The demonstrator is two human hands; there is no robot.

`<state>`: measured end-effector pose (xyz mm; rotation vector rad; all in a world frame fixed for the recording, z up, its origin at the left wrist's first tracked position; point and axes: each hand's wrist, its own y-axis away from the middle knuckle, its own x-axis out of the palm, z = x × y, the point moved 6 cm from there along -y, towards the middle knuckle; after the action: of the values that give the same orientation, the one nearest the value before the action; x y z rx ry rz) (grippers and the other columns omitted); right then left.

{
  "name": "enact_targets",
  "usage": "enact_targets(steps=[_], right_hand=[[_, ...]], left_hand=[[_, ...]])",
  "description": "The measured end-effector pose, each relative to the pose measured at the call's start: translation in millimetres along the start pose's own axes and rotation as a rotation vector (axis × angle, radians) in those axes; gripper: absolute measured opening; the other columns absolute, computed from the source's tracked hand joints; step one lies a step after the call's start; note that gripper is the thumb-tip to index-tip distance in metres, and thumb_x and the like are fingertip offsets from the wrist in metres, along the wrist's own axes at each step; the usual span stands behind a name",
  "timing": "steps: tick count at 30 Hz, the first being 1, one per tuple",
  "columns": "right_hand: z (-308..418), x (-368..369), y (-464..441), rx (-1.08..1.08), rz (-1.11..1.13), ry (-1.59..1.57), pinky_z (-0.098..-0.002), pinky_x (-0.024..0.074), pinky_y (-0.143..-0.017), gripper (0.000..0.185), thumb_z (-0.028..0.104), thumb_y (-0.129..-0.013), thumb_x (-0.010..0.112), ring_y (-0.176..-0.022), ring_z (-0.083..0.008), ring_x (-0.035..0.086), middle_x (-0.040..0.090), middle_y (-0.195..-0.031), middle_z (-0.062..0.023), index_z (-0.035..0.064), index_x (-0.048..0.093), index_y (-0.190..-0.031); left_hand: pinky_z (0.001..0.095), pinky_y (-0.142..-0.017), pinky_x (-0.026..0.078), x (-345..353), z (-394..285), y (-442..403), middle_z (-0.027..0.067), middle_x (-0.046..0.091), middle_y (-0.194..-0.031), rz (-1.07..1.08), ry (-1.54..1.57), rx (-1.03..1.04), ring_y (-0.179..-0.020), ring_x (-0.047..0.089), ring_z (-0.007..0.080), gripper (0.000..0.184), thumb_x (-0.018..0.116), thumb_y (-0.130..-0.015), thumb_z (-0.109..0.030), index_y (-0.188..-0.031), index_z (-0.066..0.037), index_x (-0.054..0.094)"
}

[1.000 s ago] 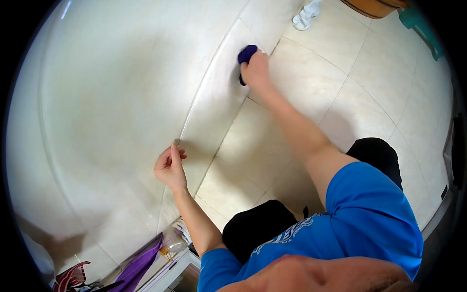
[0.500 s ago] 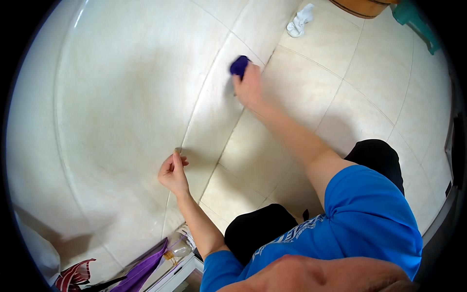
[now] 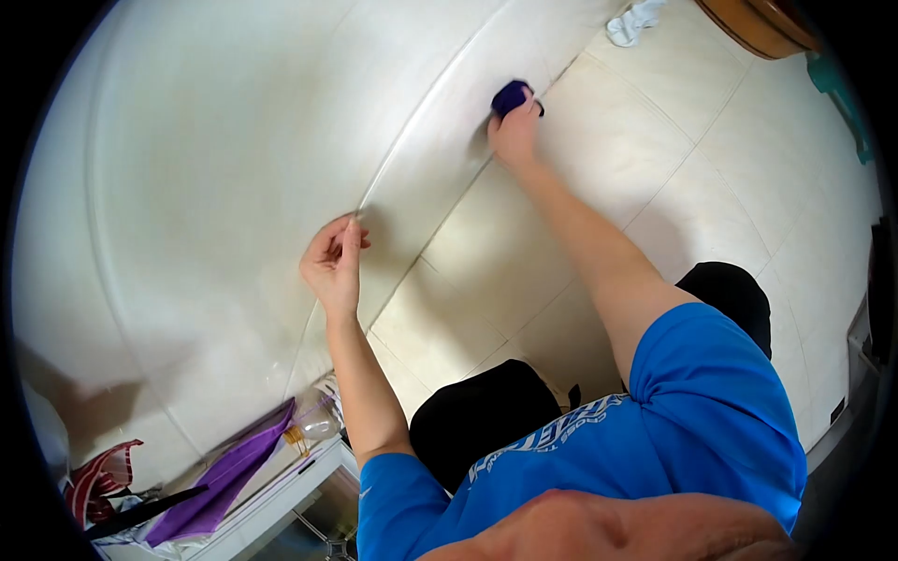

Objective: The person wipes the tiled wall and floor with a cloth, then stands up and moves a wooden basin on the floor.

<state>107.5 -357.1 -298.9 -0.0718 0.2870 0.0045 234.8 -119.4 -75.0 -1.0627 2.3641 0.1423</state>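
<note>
Dark purple cloth [image 3: 510, 98] at the tiled wall's [image 3: 234, 168] lower strip, just beside the floor [image 3: 645, 140], gripped between the right hand's [image 3: 514, 140] thumb and fingers; left hand [image 3: 329, 264] at the wall ridge [image 3: 419, 114], thumb and fingertip pressed together, anything pinched cannot be told.

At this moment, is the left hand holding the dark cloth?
No, the dark cloth is in the right hand, well apart from the left hand.

Pale wall [image 3: 234, 168] left of my grip [image 3: 516, 142] | cream tiled floor [image 3: 645, 159] right of it | white-framed furniture [image 3: 295, 491] behind | soft shadow [image 3: 479, 136] beside
</note>
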Motion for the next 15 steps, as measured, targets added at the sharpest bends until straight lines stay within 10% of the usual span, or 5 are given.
enact_targets(steps=[6,9,12,15], right_hand=[[-36,82,149,-0.099,0.843,0.423,-0.0463,0.0300,-0.104,0.085,0.020,-0.075,0.067,-0.114,-0.0467,0.039,0.032,-0.123,-0.0426,-0.0281,0.016,-0.122],[-49,93,154,-0.159,0.795,0.452,-0.0431,0.0378,-0.099,0.083,0.031,-0.072,0.070,-0.110,-0.0460,0.046,0.044,-0.113,-0.0424,-0.0296,0.030,-0.113],[-49,89,136,0.180,0.797,0.269,-0.0424,0.0474,-0.088,0.065,0.013,-0.071,0.072,-0.101,-0.0370,0.058,0.055,-0.110,-0.0305,-0.0182,0.039,-0.117],[-13,84,140,0.276,0.626,-0.336,-0.0374,0.0498,-0.082,0.044,0.016,-0.063,0.072,-0.093,-0.0334,0.062,0.063,-0.101,-0.0217,-0.0065,0.060,-0.100]], left_hand=[[0.0249,-0.061,0.052,2,3,1,0.0086,0.067,-0.078,0.066,0.031,0.036,-0.067,0.062,0.0127,0.014,0.064,-0.087,-0.009,-0.095,0.003,0.066],[0.0249,-0.062,0.052,1,11,1,0.0085,0.066,-0.078,0.077,0.037,0.042,-0.067,0.062,0.0125,0.013,0.064,-0.087,-0.008,-0.095,0.003,0.066],[0.0249,-0.063,0.053,-3,13,2,0.0086,0.066,-0.078,0.088,0.063,0.073,-0.068,0.062,0.0123,0.013,0.063,-0.087,-0.007,-0.095,0.003,0.065],[0.0247,-0.063,0.053,-3,14,0,0.0085,0.066,-0.078,0.099,0.072,0.105,-0.067,0.062,0.0118,0.013,0.063,-0.087,-0.008,-0.094,0.003,0.065]])
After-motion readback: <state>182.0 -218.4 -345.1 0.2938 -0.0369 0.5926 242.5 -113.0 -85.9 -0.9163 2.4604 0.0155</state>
